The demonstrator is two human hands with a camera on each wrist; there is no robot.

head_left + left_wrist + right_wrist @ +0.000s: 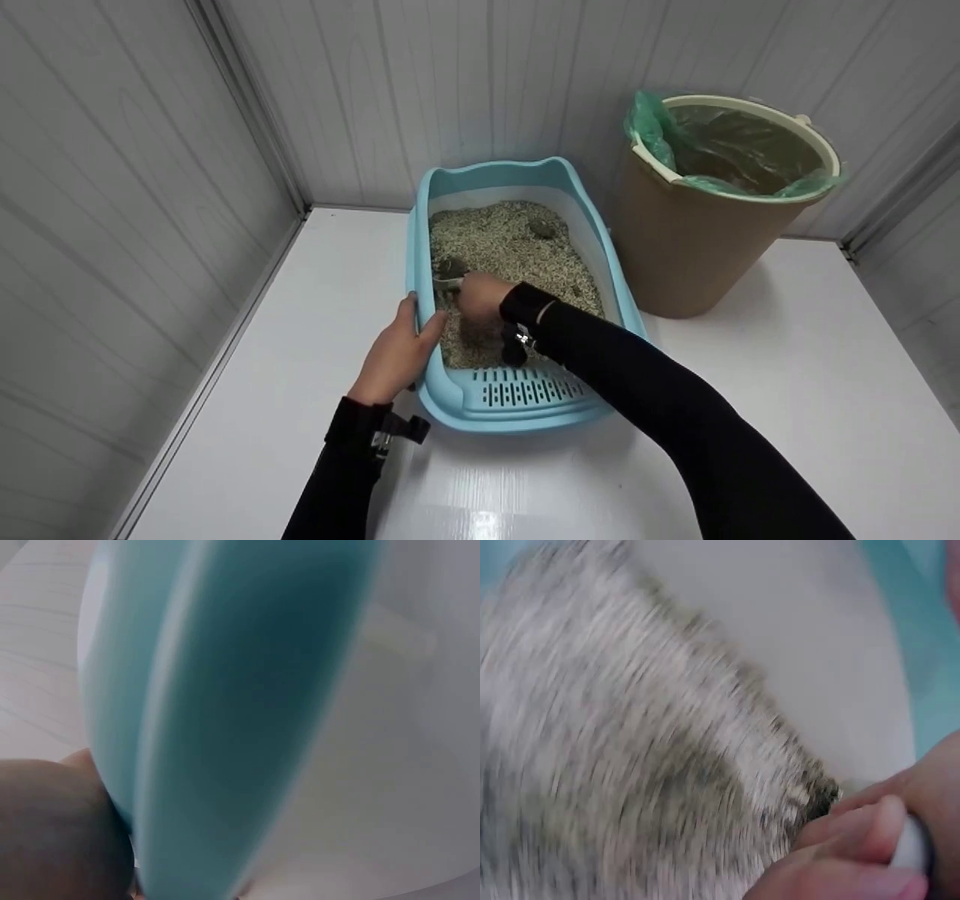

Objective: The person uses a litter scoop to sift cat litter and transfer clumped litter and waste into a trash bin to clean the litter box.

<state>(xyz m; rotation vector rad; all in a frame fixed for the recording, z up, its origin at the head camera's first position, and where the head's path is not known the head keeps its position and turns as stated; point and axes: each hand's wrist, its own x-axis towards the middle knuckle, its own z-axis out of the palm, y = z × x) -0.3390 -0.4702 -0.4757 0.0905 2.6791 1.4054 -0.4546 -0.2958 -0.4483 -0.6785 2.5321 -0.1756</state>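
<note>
We're seeing the left hand point(395, 352) gripping the blue litter box point(525, 409) rim, the right hand point(482, 295) curling around a scoop point(448, 283) in the litter point(517, 247); bin point(712, 217) beside.

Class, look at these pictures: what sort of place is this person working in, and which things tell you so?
Probably a pet-care corner of a panelled room: a blue litter tray filled with litter, and a bag-lined bin beside it.

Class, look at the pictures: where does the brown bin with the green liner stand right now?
In the head view the brown bin stands on the right, against the back wall, just beside the right wall of the blue litter tray.
</note>
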